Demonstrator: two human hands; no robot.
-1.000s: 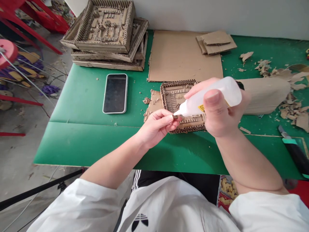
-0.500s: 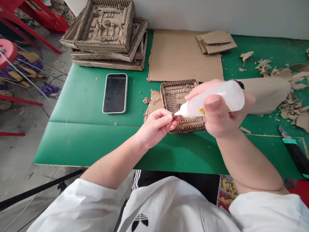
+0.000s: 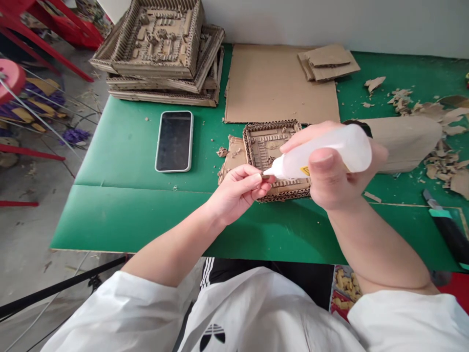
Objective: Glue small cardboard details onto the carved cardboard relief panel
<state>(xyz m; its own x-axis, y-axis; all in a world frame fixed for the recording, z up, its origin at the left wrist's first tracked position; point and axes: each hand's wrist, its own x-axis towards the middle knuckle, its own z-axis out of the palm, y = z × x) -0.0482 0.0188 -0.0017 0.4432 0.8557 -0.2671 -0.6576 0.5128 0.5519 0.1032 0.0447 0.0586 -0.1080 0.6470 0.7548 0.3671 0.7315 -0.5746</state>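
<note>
My right hand (image 3: 340, 181) is wrapped round a white squeeze bottle of glue (image 3: 326, 149), tilted so its nozzle points down to the left. The nozzle tip meets a small piece of cardboard (image 3: 265, 176) pinched between the thumb and finger of my left hand (image 3: 242, 190). Beneath both hands lies a square cardboard relief panel (image 3: 261, 151) with a corrugated rim and small strips glued inside. My right hand and the bottle hide its right part.
A phone (image 3: 174, 142) lies on the green table (image 3: 120, 205) at left. Behind are stacked cardboard panels (image 3: 157, 71) and a flat cardboard sheet (image 3: 271, 88). At right lie a rolled cardboard piece (image 3: 406, 142), torn scraps (image 3: 449, 168) and a utility knife (image 3: 447, 230).
The bottle's nozzle has shifted very slightly left along the small cardboard piece. Both hands keep their grip and otherwise stay in place.
</note>
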